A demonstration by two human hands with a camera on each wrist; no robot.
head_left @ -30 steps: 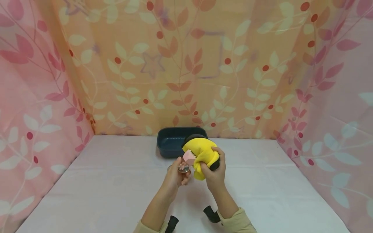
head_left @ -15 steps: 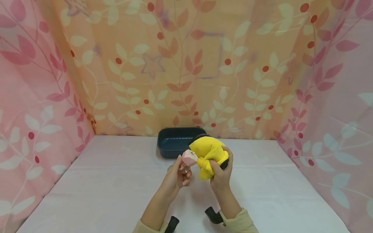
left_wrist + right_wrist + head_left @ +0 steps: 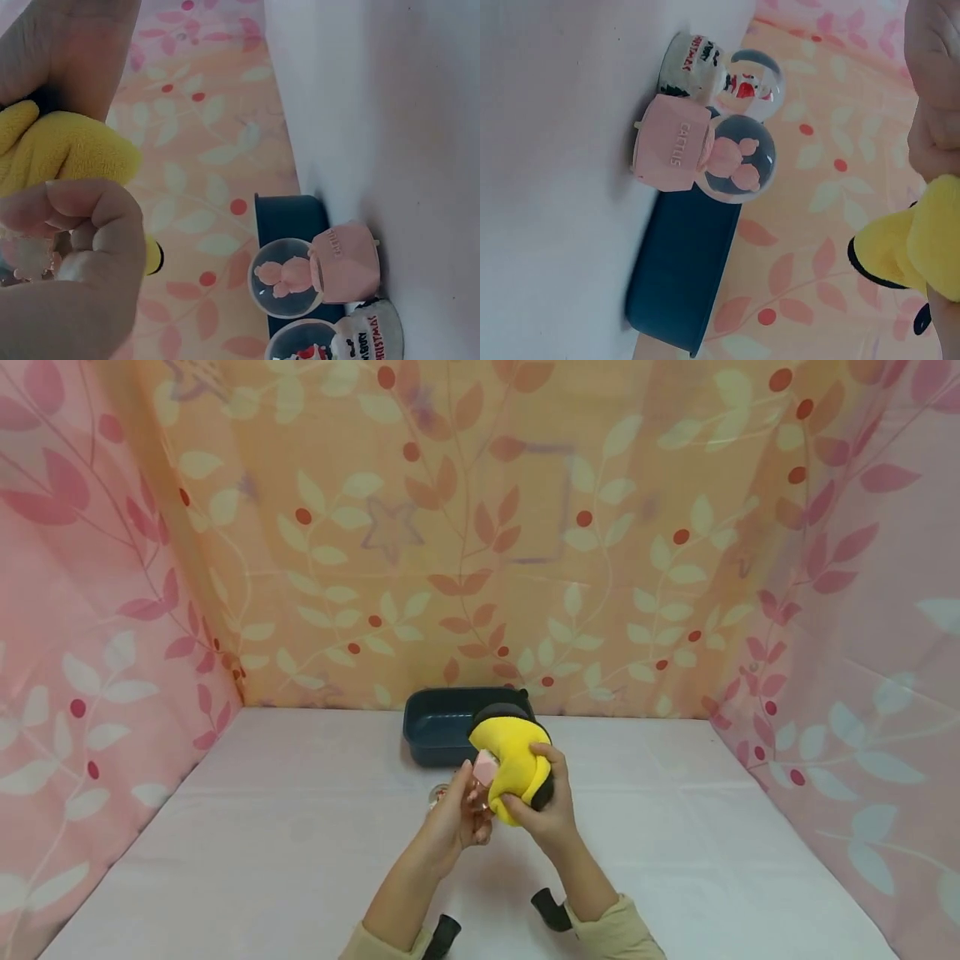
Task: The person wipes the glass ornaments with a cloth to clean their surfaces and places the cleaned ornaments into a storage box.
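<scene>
My left hand (image 3: 448, 827) holds a small snow globe (image 3: 485, 768) with its pink faceted base up, its clear ball within the fingers. My right hand (image 3: 557, 810) grips a bunched yellow cloth (image 3: 517, 747) with black parts, and the cloth lies against the pink base. In the left wrist view, the curled left fingers (image 3: 97, 206) cover much of the held globe, with the yellow cloth (image 3: 75, 154) just above them. Past the hands, a pink cactus snow globe (image 3: 673, 142) and a white-based Christmas snow globe (image 3: 690, 67) stand on the table.
Behind the hands stands a dark blue rectangular bin (image 3: 431, 747), partly hidden by the cloth. The white-covered table (image 3: 300, 843) meets flowered curtains (image 3: 465, 568) at the back and both sides. Black curved pieces (image 3: 551, 910) sit at both wrists.
The cloth moved right, away from the pink base, then back left against it, folding differently in the right hand. The left hand stays nearly in place while the held globe tilts slightly.
</scene>
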